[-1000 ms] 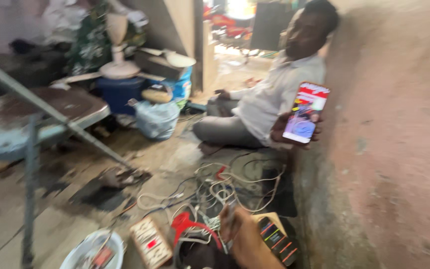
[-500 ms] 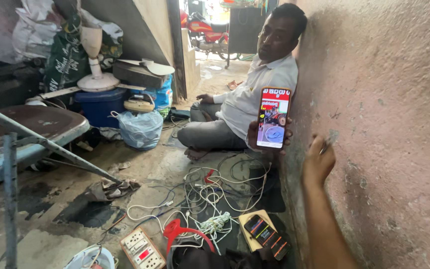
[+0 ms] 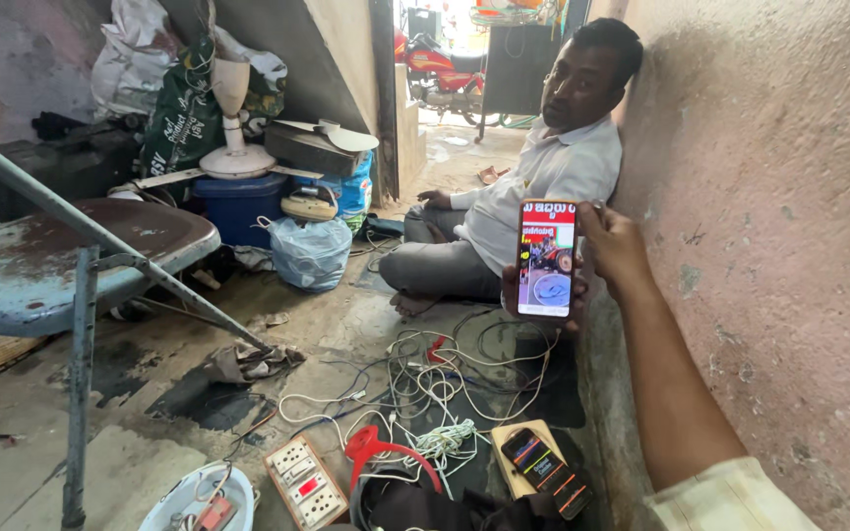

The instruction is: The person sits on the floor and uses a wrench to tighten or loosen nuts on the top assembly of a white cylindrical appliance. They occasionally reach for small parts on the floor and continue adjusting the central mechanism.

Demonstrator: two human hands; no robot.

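While the right hand [image 3: 614,248] is raised beside the rough pink wall [image 3: 779,197], its fingers wrap the edges of 1 smartphone [image 3: 546,258], gripping it upright with the lit screen turned toward the camera. A pale sleeve cuff [image 3: 730,497] shows at the bottom of that forearm. The left hand is out of the picture, so its state cannot be told.

Just behind the phone, 1 other person [image 3: 543,187] in a white shirt sits on the floor, back against the same wall, legs folded.

On the floor below the phone lies 1 tangle of white and dark cables [image 3: 425,379]. Near it rest 1 white switch-and-socket board [image 3: 305,482], 1 red curved plastic piece [image 3: 386,454], and 1 dark handheld device with coloured stripes [image 3: 546,472] lying on a tan block. 1 white round dish [image 3: 199,497] holding small parts sits at the lower edge.

To the left stands 1 worn blue metal folding chair [image 3: 61,256]. Behind it are 1 blue bucket [image 3: 238,205], 1 white fan base with its stem [image 3: 233,128], and 1 knotted pale blue plastic bag [image 3: 309,252]. Through the doorway at the back, 1 red motorcycle [image 3: 440,69] is parked.
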